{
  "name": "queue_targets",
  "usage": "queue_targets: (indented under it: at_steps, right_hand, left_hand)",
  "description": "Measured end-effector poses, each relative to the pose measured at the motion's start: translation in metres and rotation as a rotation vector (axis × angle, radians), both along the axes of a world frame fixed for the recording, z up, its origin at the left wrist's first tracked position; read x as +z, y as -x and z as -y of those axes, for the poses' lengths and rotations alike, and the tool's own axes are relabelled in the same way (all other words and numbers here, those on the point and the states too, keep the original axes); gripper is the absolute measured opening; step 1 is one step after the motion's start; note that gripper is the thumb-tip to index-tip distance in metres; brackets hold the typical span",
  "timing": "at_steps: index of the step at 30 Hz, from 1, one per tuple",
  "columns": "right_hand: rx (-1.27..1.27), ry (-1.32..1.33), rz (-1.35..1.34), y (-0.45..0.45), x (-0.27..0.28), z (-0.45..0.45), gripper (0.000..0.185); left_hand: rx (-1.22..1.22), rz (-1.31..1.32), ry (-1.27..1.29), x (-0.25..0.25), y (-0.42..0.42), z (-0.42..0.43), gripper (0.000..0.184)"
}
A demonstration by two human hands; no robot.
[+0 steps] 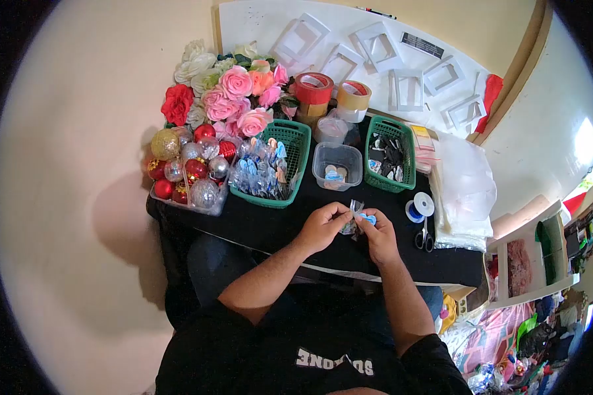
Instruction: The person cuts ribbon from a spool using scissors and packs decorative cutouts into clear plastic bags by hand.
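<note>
"What's biggest?"
"Smooth black cloth (257,227), then a black shirt (263,362) with partly folded white block lettering."
"Around the hands?"
"A green mesh basket (302,141) of glossy packets at ten o'clock."
"And the grip?"
"Left hand (320,229) and right hand (383,243) pinch a crinkly clear packet (354,207) between their fingertips; its end juts toward twelve, a blue piece (371,219) at three."
</note>
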State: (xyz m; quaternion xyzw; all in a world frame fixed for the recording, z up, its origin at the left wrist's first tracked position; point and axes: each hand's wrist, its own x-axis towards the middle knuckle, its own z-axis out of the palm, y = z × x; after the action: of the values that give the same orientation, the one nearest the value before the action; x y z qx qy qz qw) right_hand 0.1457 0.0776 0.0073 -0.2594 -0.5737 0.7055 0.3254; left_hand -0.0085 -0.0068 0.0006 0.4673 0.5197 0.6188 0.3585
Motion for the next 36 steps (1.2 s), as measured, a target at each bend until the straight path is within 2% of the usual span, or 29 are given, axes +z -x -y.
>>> queue_targets:
  at_steps: [9,16,20,28,32,36]
  right_hand:
    - [0.015,-0.068,0.079,-0.002,0.001,0.0,0.013]
    - [0.026,0.008,0.0,0.0,0.003,0.002,0.011]
    - [0.033,-0.08,0.029,0.001,0.0,0.003,0.01]
    - [0.022,-0.074,-0.007,0.001,-0.004,0.001,0.01]
    - [0.018,-0.14,0.035,0.001,0.0,0.005,0.018]
    - [0.029,-0.162,0.017,0.003,0.0,0.004,0.021]
  left_hand:
    - [-0.052,0.091,0.033,-0.002,-0.002,0.001,0.018]
    - [-0.059,0.132,0.036,0.003,-0.003,0.003,0.02]
    - [-0.057,0.168,0.011,0.006,-0.005,0.004,0.019]
    - [-0.058,0.017,0.045,0.006,-0.004,0.004,0.016]
    - [-0.068,0.019,0.045,-0.003,-0.005,0.003,0.015]
    - [-0.026,-0.1,-0.035,-0.003,-0.008,0.004,0.016]
